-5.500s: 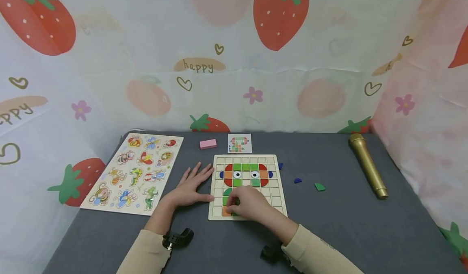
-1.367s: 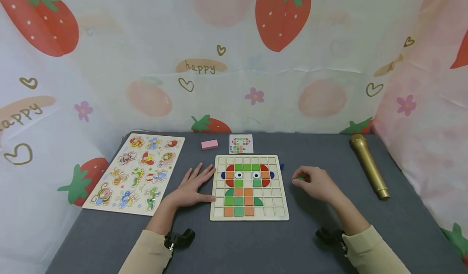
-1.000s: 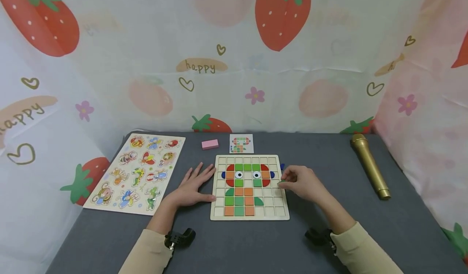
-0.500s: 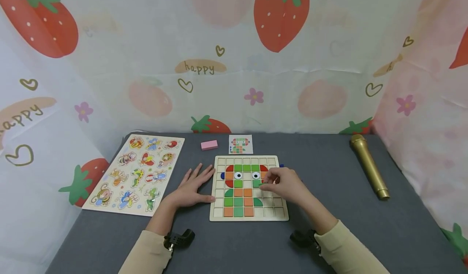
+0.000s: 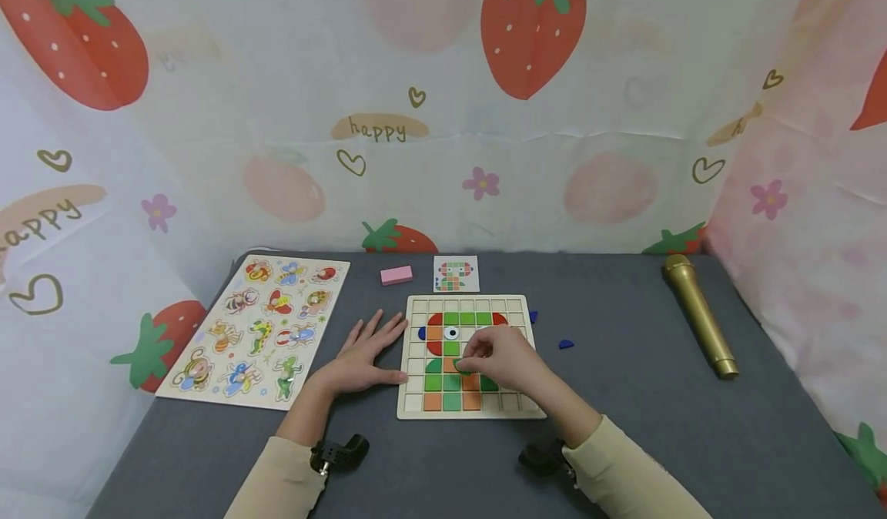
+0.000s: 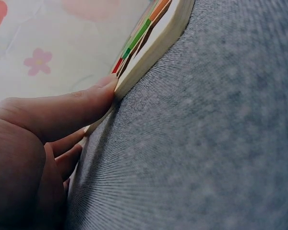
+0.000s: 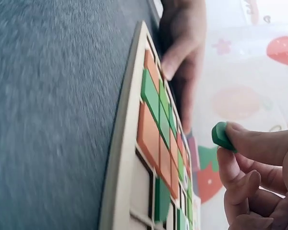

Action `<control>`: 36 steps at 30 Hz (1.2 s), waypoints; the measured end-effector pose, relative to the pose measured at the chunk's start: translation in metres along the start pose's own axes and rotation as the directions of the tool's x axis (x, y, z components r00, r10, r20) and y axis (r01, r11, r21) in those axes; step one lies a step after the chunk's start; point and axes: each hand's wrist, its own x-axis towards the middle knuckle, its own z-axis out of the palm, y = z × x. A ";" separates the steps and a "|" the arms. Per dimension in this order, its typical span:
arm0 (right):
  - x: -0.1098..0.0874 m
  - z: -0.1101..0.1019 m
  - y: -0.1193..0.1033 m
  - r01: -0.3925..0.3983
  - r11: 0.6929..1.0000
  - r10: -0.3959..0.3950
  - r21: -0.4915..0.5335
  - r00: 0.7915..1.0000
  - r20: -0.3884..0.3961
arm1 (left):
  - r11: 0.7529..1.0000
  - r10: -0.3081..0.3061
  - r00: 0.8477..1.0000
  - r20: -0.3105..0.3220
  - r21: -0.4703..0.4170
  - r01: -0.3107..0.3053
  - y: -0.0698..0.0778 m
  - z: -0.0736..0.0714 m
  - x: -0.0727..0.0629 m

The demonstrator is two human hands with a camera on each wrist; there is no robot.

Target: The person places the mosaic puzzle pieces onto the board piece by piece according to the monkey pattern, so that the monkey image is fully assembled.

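My right hand (image 5: 504,359) is over the middle of the wooden grid board (image 5: 471,416), pinching a small green tile (image 7: 222,135) between thumb and fingertips. In the right wrist view the tile is held up clear of the board. Colored tiles fill part of the grid, among them a green quarter-round tile (image 7: 162,200) and an orange tile (image 5: 433,401). Part of the pattern lies hidden under the right hand. My left hand (image 5: 360,361) lies spread on the dark cloth, its thumb (image 6: 93,98) and fingertips at the board's left edge.
A pattern card (image 5: 456,274) and a pink block (image 5: 396,275) lie behind the board. Two blue pieces, one a half-round (image 5: 566,344), are to its right. A picture puzzle board (image 5: 242,342) lies left; a gold microphone (image 5: 700,315) lies far right.
My right hand took the green tile from the cloth at the right and carried it left over the board. More tiles show in the lower grid than at first. The left hand stayed put.
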 end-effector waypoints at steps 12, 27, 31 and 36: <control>0.008 0.029 -0.013 0.042 0.999 -0.040 -0.029 0.997 0.066 | 1.000 0.015 1.000 -0.011 0.007 -0.015 -0.001 0.001 0.001; 0.014 0.062 -0.031 0.083 0.986 -0.065 -0.142 0.990 0.127 | 0.999 0.032 0.999 -0.024 0.005 -0.032 -0.003 0.002 0.000; 0.014 0.067 -0.031 0.078 0.982 -0.053 -0.171 0.988 0.146 | 1.000 0.025 0.999 -0.022 0.005 -0.025 -0.003 0.002 0.000; 0.015 0.068 -0.030 0.080 0.981 -0.050 -0.177 0.985 0.168 | 1.000 0.031 0.999 -0.024 -0.004 -0.031 -0.003 0.002 0.001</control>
